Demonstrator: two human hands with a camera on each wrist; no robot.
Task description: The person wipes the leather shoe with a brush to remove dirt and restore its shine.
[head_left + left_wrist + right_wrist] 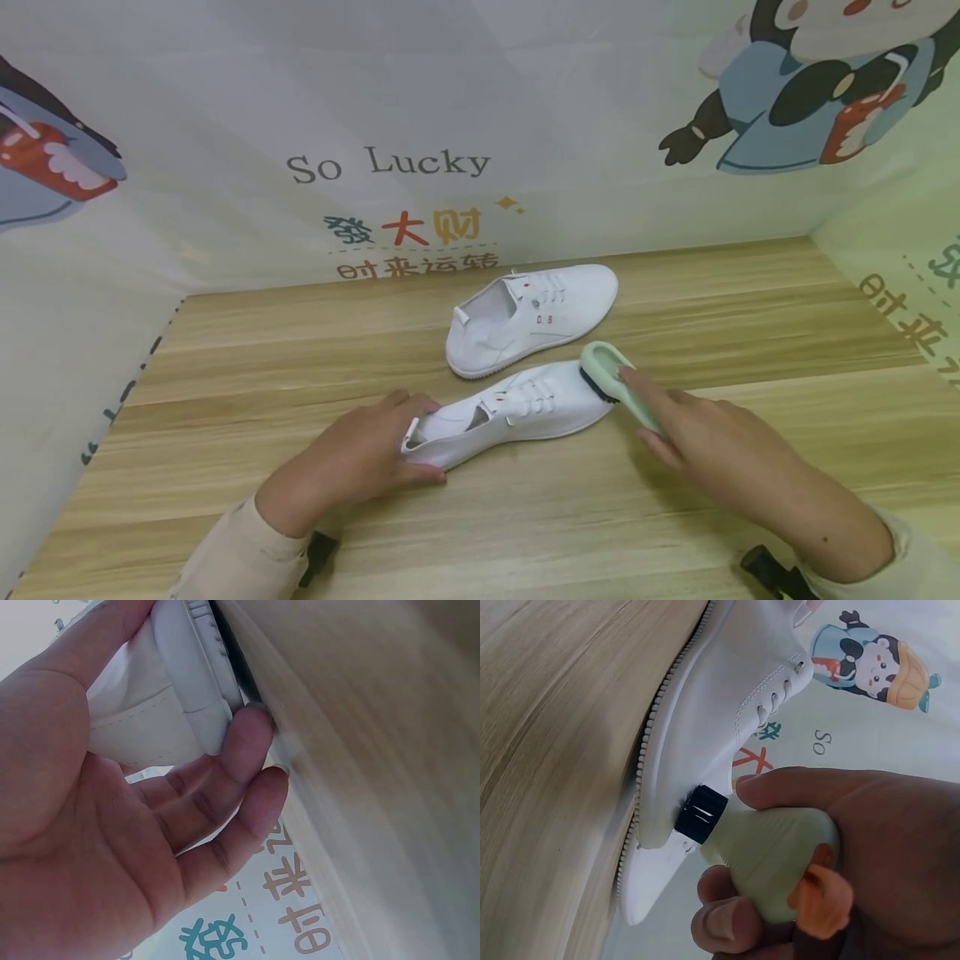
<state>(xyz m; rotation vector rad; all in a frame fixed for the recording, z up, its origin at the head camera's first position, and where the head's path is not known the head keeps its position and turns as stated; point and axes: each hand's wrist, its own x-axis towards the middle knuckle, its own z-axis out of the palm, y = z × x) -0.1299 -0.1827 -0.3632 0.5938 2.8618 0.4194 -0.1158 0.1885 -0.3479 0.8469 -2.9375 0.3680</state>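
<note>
In the head view a white lace-up shoe (pixel 540 404) lies on the wooden table, toe to the right. My left hand (pixel 367 446) grips its heel, thumb on the near side and fingers on the far side. The left wrist view shows fingertips curled round the heel (pixel 135 724) at the sole's edge. My right hand (pixel 720 442) holds a pale green brush (pixel 611 371) by its handle. Its dark bristles (pixel 701 814) touch the shoe's toe in the right wrist view. An orange tag-like piece (pixel 821 900) hangs from the brush handle's end.
A second white shoe (pixel 536 317) lies just behind the first, also toe to the right. The wooden tabletop (pixel 750 333) meets a pale printed backdrop (pixel 420 100) at the back and sides. Dark devices (pixel 772 575) are strapped at both wrists.
</note>
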